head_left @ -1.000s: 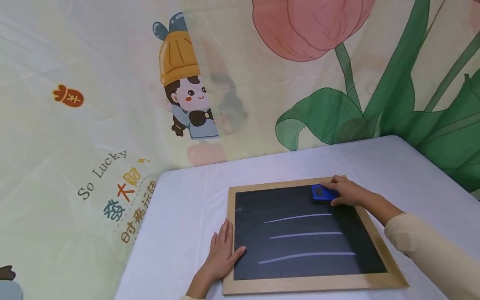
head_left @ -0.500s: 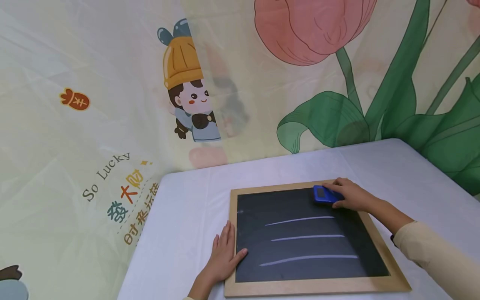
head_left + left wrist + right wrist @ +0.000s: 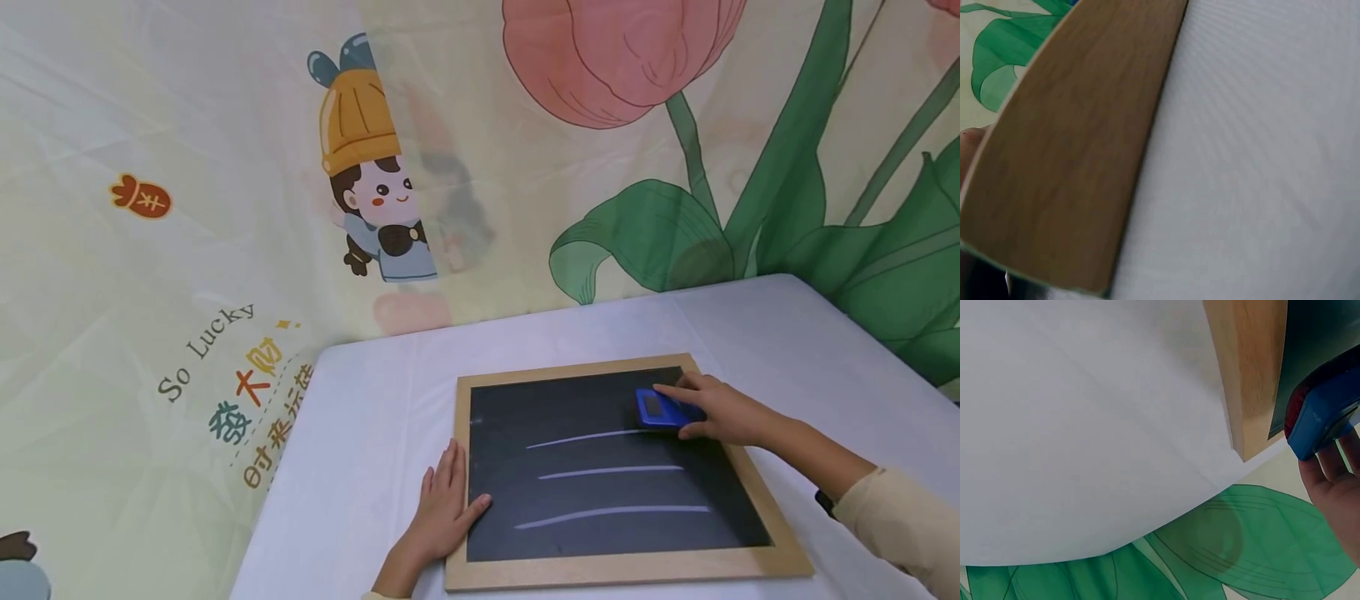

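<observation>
Thumb and fingers of the right hand [image 3: 723, 412] pinch a blue eraser [image 3: 658, 412] across its two long edges, index finger on the far one and thumb on the near one. The eraser is in the upper right part of the black panel [image 3: 555, 408] of a wood-framed board. Three pale lines cross the panel, roughly parallel: the upper line [image 3: 577, 439], whose visible right end meets the eraser's near edge; the middle line [image 3: 611, 472]; and the lower line [image 3: 611, 510]. In the right wrist view, a dark reddish layer borders the eraser's blue body. The left hand [image 3: 442, 512] lies with fingers extended along the left side of the wooden frame [image 3: 622, 572], its thumb reaching across the frame to the panel's edge. The left wrist view shows mainly brown wood beside white cloth. The board lies flat on a white-covered table [image 3: 352, 450]. Behind stands a printed fabric backdrop [image 3: 495, 300] bearing a pink tulip [image 3: 622, 62], green leaves [image 3: 645, 233] and a cartoon figure [image 3: 382, 192] in a yellow hat.
</observation>
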Motion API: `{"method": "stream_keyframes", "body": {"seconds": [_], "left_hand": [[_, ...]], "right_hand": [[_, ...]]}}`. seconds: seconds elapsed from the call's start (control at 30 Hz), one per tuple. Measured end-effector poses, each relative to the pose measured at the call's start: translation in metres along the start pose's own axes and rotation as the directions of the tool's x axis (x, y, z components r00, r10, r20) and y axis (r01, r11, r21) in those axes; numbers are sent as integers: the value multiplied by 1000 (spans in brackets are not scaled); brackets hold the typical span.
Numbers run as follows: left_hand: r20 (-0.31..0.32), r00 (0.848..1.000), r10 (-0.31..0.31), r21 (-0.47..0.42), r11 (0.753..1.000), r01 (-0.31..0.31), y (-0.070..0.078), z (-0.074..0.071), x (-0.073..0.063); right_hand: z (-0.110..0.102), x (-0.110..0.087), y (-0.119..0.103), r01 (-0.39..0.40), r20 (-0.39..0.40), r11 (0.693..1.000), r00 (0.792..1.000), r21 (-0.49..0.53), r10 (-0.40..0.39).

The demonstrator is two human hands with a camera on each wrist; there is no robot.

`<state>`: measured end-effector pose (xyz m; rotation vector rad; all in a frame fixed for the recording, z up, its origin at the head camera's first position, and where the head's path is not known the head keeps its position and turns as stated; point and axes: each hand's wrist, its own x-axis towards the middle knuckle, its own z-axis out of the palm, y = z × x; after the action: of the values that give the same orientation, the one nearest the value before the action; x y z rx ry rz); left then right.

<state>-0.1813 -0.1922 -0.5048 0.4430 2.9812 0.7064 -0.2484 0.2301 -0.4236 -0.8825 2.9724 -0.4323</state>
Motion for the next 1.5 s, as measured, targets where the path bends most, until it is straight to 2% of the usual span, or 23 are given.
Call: {"method": "stream_keyframes", "body": {"seconds": [0.33,0.77,1.03,1.27,1.5], "left_hand": [[-6,1000,-10,-7,1000,10,-3,4,-1],[-15,1000,6,2,1000,-6,0,0,0],[-20,1000,2,7,1000,-2,-1,1,0],[-9,1000,-4,9,1000,4,0,3,1],[-16,1000,-6,11,1000,6,-1,2,1]], "right_hand": [[10,-6,-6,4,46,999,999,-33,-2],[16,-4,-8,1,34,995,999,-101,3],[21,15,-25,36,60,994,998,-101,-31],[28,41,-49,66,112,993,992,-98,-55],[41,65,-72,95,128,991,988,-94,-82]]}}
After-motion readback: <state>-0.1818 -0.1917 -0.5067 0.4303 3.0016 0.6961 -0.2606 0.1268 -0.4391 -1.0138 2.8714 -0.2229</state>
